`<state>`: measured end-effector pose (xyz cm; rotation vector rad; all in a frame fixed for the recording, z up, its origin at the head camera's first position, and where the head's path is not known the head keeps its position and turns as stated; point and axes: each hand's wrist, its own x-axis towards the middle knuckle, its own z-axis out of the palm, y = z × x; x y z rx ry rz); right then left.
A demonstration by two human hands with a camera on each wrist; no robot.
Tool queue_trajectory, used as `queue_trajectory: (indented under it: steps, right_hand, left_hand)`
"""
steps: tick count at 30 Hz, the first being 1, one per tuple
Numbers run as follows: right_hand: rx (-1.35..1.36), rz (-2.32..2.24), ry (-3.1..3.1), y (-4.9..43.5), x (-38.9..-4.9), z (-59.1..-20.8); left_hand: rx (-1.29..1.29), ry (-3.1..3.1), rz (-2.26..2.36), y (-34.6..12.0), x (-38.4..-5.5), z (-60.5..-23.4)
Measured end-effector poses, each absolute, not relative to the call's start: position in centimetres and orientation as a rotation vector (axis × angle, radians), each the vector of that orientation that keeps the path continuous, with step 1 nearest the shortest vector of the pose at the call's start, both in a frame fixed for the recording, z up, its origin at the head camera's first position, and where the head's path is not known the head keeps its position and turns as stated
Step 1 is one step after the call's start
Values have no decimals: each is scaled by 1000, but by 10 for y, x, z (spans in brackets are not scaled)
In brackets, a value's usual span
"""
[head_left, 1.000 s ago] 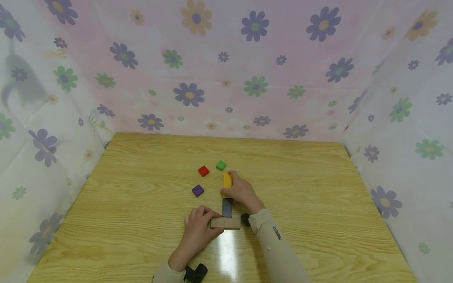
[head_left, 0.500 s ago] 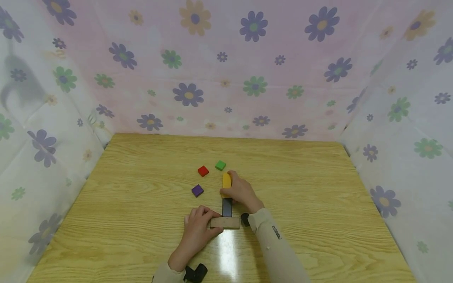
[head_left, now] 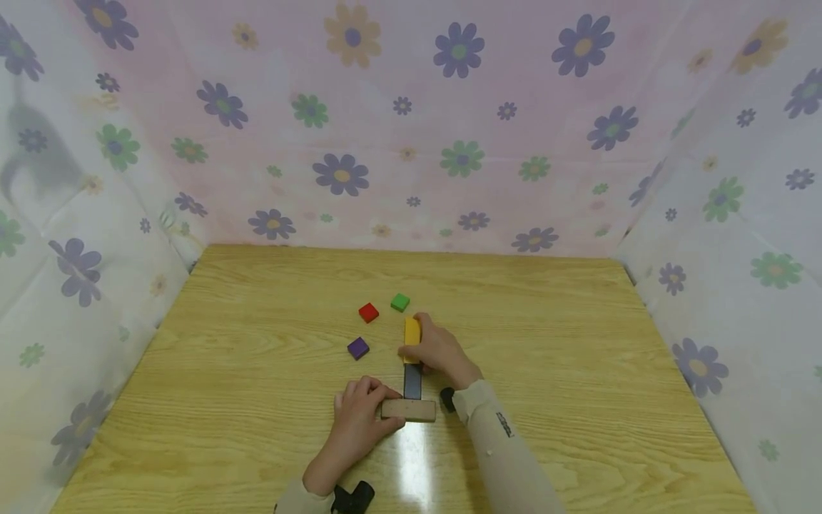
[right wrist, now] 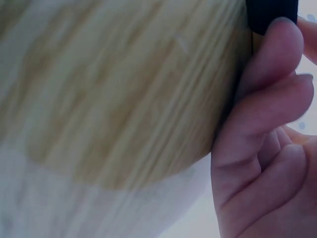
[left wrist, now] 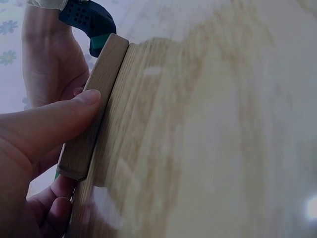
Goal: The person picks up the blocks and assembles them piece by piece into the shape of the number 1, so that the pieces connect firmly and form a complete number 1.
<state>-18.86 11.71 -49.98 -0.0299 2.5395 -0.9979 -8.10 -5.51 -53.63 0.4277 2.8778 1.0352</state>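
My left hand (head_left: pixel 359 420) grips a plain wooden block (head_left: pixel 417 410), thumb on the near side and fingers at its left end and far side. In the left wrist view the thumb lies across this wooden block (left wrist: pixel 94 111), low against the tabletop. A black block (head_left: pixel 413 382) runs away from its far side, forming a T shape. Beyond that, in line, is a yellow block (head_left: pixel 412 332), pinched between thumb and fingers of my right hand (head_left: pixel 443 351). The right wrist view shows curled fingers (right wrist: pixel 267 109) on the tabletop beside a dark block end (right wrist: pixel 272 15).
Small red (head_left: pixel 369 313), green (head_left: pixel 400 303) and purple tiles (head_left: pixel 358 348) lie on the wood-grain table (head_left: pixel 225 371), left of and beyond the blocks. Flower-printed cloth (head_left: pixel 411 128) walls in the back and both sides. Black wrist devices (head_left: pixel 353 497) sit at the cuffs.
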Motion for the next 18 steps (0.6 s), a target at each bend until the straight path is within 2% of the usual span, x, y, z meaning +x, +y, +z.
queue_trajectory:
  steps: [18]
  right_hand:
    - [-24, -963, 2573, 117, -187, -501]
  left_hand:
    - [438, 2889, 1033, -55, -80, -536]
